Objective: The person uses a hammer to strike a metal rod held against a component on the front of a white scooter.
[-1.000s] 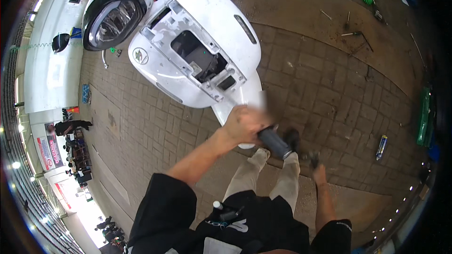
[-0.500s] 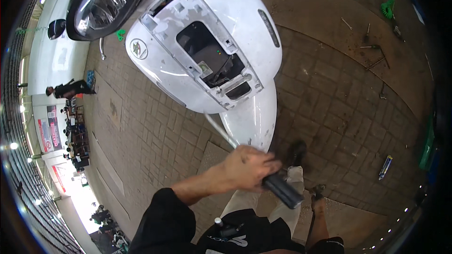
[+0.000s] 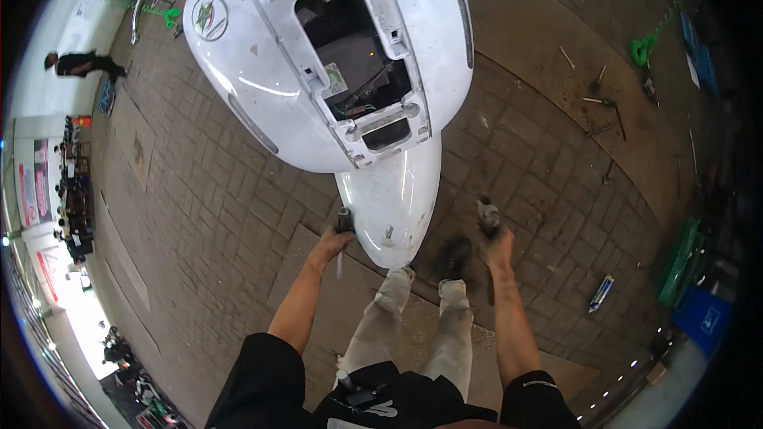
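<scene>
My left hand (image 3: pixel 327 249) is closed round a screwdriver (image 3: pixel 344 220), its thick black handle pointing up and its pale shaft below the fist. Beside it, on its right, is the white front fender (image 3: pixel 397 206) of a scooter. My right hand (image 3: pixel 498 251), on the fender's other side and apart from it, grips what looks like a hammer (image 3: pixel 488 218) with a worn grey head; its handle is mostly hidden by the arm. Above the fender, the white scooter front (image 3: pixel 278 103) has its middle panel off, showing a dark opening (image 3: pixel 338 12) with wires inside.
Several hand tools, among them a wrench (image 3: pixel 567 58), lie on the brown mat at the right. A blue-and-yellow tube (image 3: pixel 602 294) rests on the brick floor (image 3: pixel 246 183). A green coiled hose (image 3: pixel 640 52) hangs at the far right. Another person (image 3: pixel 83 63) is at the far left.
My left hand has moved left and forward with the screwdriver, now held handle up beside the fender. My right hand has risen forward with its tool. The scooter sits higher in view.
</scene>
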Demonstrator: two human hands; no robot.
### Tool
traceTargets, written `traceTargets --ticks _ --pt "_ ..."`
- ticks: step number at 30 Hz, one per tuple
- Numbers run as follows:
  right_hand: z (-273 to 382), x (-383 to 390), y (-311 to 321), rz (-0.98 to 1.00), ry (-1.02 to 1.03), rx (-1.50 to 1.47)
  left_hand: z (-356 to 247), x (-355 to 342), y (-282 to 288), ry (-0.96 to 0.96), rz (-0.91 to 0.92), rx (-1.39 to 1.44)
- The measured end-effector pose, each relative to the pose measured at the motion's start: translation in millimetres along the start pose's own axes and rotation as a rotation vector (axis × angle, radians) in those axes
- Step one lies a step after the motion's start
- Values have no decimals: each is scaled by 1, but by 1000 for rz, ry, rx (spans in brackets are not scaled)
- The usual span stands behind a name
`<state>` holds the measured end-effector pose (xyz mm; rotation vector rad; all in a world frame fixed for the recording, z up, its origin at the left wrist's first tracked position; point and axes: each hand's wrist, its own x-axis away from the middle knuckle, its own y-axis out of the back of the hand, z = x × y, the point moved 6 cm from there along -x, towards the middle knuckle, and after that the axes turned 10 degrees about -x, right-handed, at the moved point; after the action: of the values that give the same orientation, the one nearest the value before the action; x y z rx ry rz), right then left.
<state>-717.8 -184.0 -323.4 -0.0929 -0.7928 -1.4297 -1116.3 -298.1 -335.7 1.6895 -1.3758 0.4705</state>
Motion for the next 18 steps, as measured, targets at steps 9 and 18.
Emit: traceTargets --ticks 9,18 --pt "51 13 -63 240 362 -640 -21 33 -58 5 137 -97" --pt "5 10 -64 139 80 -447 -55 51 -105 -191 220 -236"
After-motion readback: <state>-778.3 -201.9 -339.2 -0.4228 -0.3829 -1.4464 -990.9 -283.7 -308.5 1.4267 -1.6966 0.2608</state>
